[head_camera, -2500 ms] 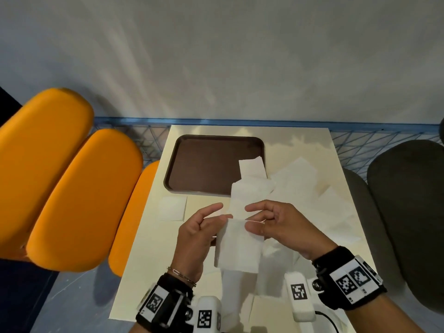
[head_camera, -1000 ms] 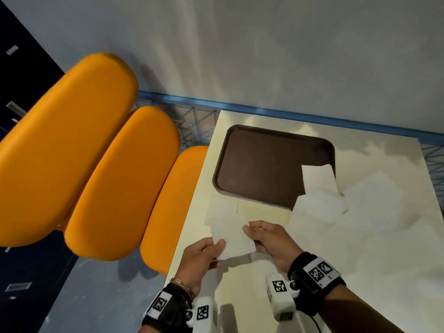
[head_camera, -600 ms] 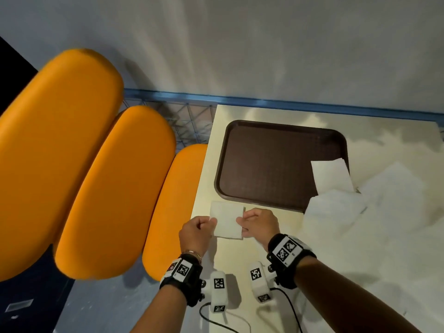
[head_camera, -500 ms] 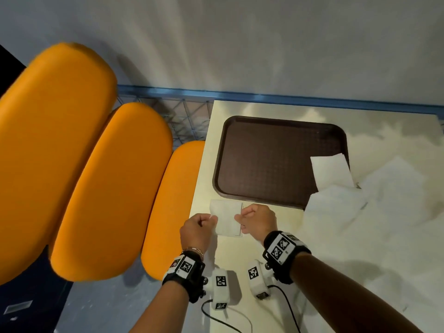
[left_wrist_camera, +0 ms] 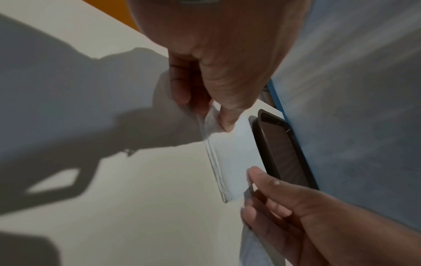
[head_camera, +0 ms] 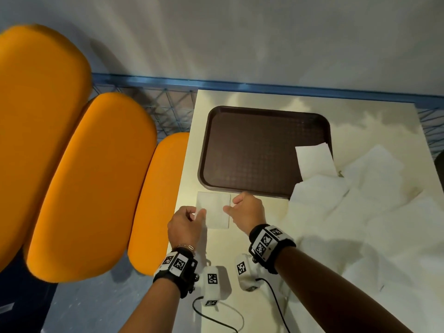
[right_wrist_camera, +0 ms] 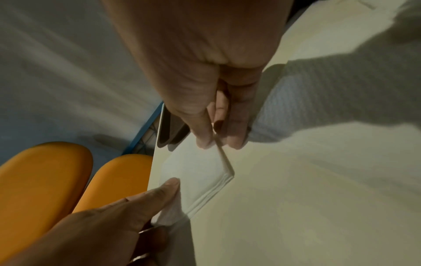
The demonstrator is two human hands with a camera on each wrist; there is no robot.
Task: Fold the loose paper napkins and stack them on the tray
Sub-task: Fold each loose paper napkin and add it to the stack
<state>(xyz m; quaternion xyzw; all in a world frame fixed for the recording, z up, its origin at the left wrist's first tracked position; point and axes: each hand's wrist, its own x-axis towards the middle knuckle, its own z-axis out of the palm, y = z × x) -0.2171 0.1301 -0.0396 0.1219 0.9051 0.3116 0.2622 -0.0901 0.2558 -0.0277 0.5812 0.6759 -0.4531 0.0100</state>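
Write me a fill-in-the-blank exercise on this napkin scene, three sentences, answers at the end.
1. The folded napkin lies on the table, just in front of the brown ____.
2. The left hand and right hand each ____ an edge of that napkin.
3. The chairs beside the table are ____.

Answers: tray; pinch; orange

soft white paper napkin point(head_camera: 213, 209), brown textured plastic tray point(head_camera: 252, 150), smooth cream table point(head_camera: 240, 239)

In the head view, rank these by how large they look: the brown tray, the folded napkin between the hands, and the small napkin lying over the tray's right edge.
1. Brown tray, clearly largest.
2. and 3. Folded napkin and small napkin on the tray's edge look about alike; both are partly covered, so I would not rank them.
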